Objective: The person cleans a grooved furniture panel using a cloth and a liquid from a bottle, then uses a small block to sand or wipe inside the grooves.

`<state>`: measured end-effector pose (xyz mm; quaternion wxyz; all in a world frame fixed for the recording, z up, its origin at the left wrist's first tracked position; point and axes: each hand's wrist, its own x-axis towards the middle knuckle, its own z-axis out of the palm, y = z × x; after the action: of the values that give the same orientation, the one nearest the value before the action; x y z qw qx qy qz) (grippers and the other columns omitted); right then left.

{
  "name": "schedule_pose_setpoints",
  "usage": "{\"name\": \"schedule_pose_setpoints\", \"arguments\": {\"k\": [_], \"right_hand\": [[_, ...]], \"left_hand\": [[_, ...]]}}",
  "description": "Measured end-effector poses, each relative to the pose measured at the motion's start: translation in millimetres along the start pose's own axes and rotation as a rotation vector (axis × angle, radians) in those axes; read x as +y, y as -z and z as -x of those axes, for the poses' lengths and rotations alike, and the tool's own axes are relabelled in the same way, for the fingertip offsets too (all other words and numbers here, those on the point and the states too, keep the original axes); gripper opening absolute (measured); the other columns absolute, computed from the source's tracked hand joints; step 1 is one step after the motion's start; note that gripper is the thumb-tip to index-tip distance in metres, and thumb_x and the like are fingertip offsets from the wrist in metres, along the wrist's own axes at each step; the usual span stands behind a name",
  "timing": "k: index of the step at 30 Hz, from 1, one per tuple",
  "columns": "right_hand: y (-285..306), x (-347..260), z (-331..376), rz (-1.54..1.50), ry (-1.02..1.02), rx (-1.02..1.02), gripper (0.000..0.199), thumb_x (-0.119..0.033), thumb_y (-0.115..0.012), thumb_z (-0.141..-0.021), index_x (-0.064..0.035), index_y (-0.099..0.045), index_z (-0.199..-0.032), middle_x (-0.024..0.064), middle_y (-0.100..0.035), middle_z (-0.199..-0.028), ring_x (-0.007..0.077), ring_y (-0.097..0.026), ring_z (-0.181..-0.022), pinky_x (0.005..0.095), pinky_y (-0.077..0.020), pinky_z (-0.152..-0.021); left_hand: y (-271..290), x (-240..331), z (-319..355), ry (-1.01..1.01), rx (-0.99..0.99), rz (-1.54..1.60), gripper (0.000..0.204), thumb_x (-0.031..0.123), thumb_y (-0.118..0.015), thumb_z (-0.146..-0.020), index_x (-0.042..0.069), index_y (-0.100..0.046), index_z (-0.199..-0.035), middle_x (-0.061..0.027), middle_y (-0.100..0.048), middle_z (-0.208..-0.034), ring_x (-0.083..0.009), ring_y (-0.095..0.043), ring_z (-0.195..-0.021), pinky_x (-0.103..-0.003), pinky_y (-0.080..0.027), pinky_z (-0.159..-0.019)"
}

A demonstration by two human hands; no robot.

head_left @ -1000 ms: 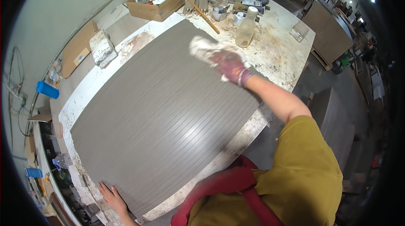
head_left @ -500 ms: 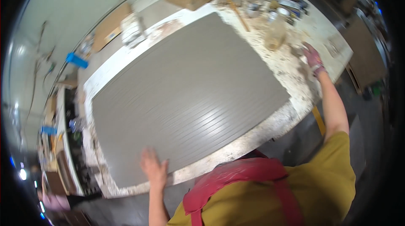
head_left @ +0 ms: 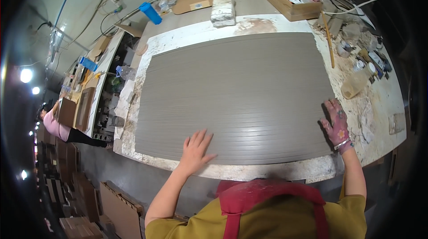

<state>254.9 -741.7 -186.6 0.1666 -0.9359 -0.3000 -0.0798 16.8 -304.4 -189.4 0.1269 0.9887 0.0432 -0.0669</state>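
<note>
A large grey-brown panel (head_left: 236, 92) with fine parallel grooves lies flat on a white, stained worktable (head_left: 290, 172). My left hand (head_left: 195, 152) is bare, its fingers spread over the panel's near edge, left of the middle. At the panel's right edge is my right hand (head_left: 336, 125), in a stained pink glove with a flower pattern. Its thumb stands apart from the fingers, and nothing shows in it. Whether either palm presses on the panel, I cannot tell.
A cardboard box (head_left: 292, 9) holding crumpled white material stands at the far right, beside a thin wooden stick (head_left: 327, 40). Right of the panel lie a yellowish bottle (head_left: 355, 85) and small jars. A white-wrapped block (head_left: 223, 10) and blue bottle (head_left: 150, 13) sit behind. A person (head_left: 58, 123) stands far left.
My right hand has come from the table's right side to the panel's right edge, and the white material at its fingers no longer shows. The whole view has turned.
</note>
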Motion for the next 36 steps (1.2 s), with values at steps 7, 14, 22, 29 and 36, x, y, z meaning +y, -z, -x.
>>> {"name": "schedule_pose_setpoints", "arguments": {"k": [7,14,22,29,36], "right_hand": [[-30,-58,-57,0.002,0.077,-0.020,0.058,-0.035,-0.062,-0.082,-0.0066,-0.048,-0.131,0.0243,-0.045,-0.133,0.0425,-0.043,-0.123,0.0485,-0.0321,-0.103],[-23,-136,-66,-0.113,0.024,-0.153,0.052,-0.032,-0.061,-0.084,-0.0089,-0.052,-0.129,0.0207,-0.049,-0.131,0.0397,-0.044,-0.123,0.0477,-0.0322,-0.105],[22,-172,52,-0.083,-0.492,-0.058,0.046,-0.020,-0.062,-0.084,-0.0090,-0.053,-0.128,0.0196,-0.050,-0.127,0.0396,-0.046,-0.119,0.0445,-0.0370,-0.101],[13,-91,9,-0.247,-0.561,-0.013,0.045,-0.031,-0.056,-0.090,-0.0087,-0.051,-0.128,0.0184,-0.052,-0.127,0.0385,-0.048,-0.118,0.0415,-0.0372,-0.102],[-62,28,-198,-0.020,-0.118,0.004,0.058,-0.045,-0.047,-0.093,-0.0121,-0.037,-0.140,0.0200,-0.038,-0.143,0.0369,-0.035,-0.133,0.0438,-0.0295,-0.109]], "left_hand": [[30,-83,-112,0.022,0.290,-0.023,0.060,0.036,-0.061,-0.087,0.011,-0.041,-0.137,-0.0159,-0.029,-0.149,-0.0354,-0.027,-0.136,-0.054,-0.023,-0.108],[46,-150,-295,-0.073,0.397,-0.082,0.061,0.041,-0.059,-0.086,0.008,-0.042,-0.135,-0.0154,-0.029,-0.149,-0.0368,-0.028,-0.136,-0.054,-0.029,-0.106],[37,-121,-405,-0.050,0.222,-0.057,0.059,0.048,-0.046,-0.093,0.011,-0.040,-0.139,-0.0134,-0.037,-0.145,-0.0289,-0.030,-0.136,-0.053,-0.024,-0.108],[23,-120,-405,-0.047,0.256,-0.195,0.061,0.047,-0.043,-0.095,0.008,-0.036,-0.142,-0.0146,-0.034,-0.147,-0.0326,-0.026,-0.138,-0.054,-0.024,-0.108],[13,-37,-194,-0.591,-0.107,0.253,0.051,0.023,-0.066,-0.083,0.004,-0.051,-0.127,-0.0204,-0.048,-0.134,-0.0369,-0.041,-0.128,-0.046,-0.034,-0.106]]}}
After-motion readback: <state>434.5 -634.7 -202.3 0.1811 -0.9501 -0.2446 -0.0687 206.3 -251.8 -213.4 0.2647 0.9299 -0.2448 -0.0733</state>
